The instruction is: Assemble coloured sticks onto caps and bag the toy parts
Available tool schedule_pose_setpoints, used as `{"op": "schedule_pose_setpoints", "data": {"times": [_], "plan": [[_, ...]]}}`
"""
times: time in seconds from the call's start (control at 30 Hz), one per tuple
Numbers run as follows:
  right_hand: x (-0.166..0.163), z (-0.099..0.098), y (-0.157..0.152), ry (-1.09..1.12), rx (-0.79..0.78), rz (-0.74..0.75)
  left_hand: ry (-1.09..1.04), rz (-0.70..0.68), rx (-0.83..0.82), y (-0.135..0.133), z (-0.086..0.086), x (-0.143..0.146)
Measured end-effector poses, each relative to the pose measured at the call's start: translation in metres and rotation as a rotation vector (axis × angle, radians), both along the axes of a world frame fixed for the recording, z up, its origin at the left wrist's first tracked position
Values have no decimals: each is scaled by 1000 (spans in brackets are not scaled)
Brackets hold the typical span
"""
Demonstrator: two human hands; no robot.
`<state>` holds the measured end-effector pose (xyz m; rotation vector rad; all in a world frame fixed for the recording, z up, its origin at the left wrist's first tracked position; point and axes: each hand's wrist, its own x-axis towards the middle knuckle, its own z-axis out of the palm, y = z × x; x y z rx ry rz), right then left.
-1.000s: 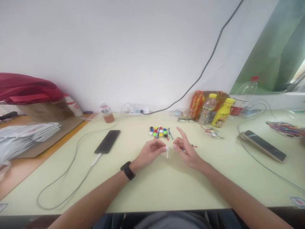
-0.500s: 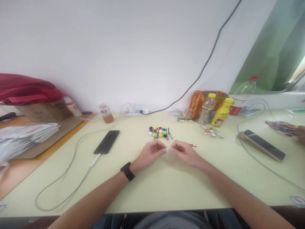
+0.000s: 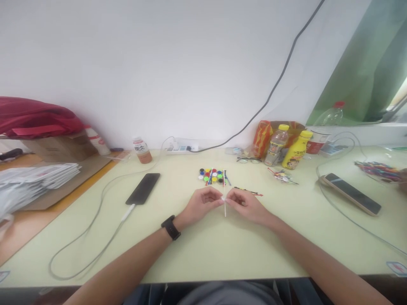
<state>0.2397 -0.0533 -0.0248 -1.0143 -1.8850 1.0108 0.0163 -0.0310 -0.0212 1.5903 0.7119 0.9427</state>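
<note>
My left hand (image 3: pixel 203 204) and my right hand (image 3: pixel 248 204) meet at the fingertips above the table, both closed in a pinch. Between them is a thin white stick (image 3: pixel 225 210) whose lower end points toward me. A tiny white bit shows at the fingertips; its kind is too small to make out. Just beyond the hands lie several round coloured caps (image 3: pixel 207 174) in rows, with thin coloured sticks (image 3: pixel 224 178) among them. Behind my right hand, a dark and red stick (image 3: pixel 254 192) rests on the table.
A black phone (image 3: pixel 143 188) on a charging cable is at left, another phone (image 3: pixel 351 193) at right. Bottles (image 3: pixel 293 150), glasses (image 3: pixel 249 159) and a small pile of coloured sticks (image 3: pixel 282 175) stand or lie toward the back right. A drink bottle (image 3: pixel 142 151) is at back left.
The white stick now shows lengthwise between the fingertips, where only a small white bit was visible before. My right fingers have shifted slightly, closer to the left ones.
</note>
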Motion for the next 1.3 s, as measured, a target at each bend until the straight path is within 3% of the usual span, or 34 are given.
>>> {"op": "schedule_pose_setpoints", "data": {"times": [0.37, 0.57, 0.87, 1.3], "plan": [[-6, -3, -7, 196, -3, -71, -64, 42, -94, 5, -3, -1], [4, 4, -4, 47, -152, 154, -68, 47, -98, 5, -5, -2], [-4, 4, -1, 53, -77, 31, -54, 34, -89, 3, -1, -1], [-6, -3, -2, 37, -125, 85, 1, -12, 0, 0, -3, 0]]}}
